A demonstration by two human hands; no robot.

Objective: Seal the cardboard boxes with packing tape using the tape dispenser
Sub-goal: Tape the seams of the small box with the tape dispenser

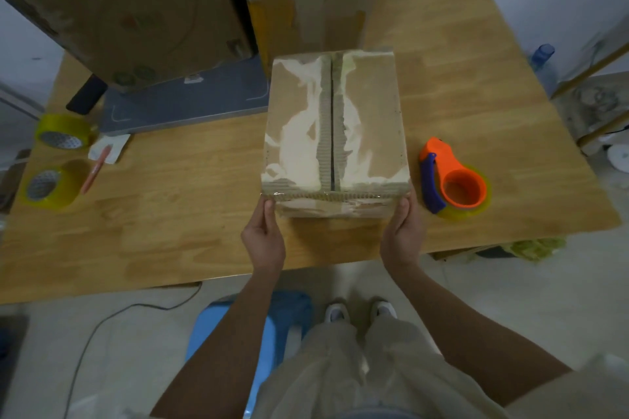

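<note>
A worn cardboard box [371,119] stands on the wooden table [177,214], its two top flaps folded down with an open seam running along the middle. My left hand [263,238] holds its near left corner, thumb up against the side. My right hand [403,235] holds the near right corner the same way. The orange and blue tape dispenser [454,180], loaded with a yellowish roll, lies on the table just right of the box, untouched.
Two large cardboard boxes [129,7] stand at the back, one on a grey board [183,105]. Two tape rolls [54,187] and an orange pen [95,170] lie at the left. A blue stool [238,333] stands at my legs.
</note>
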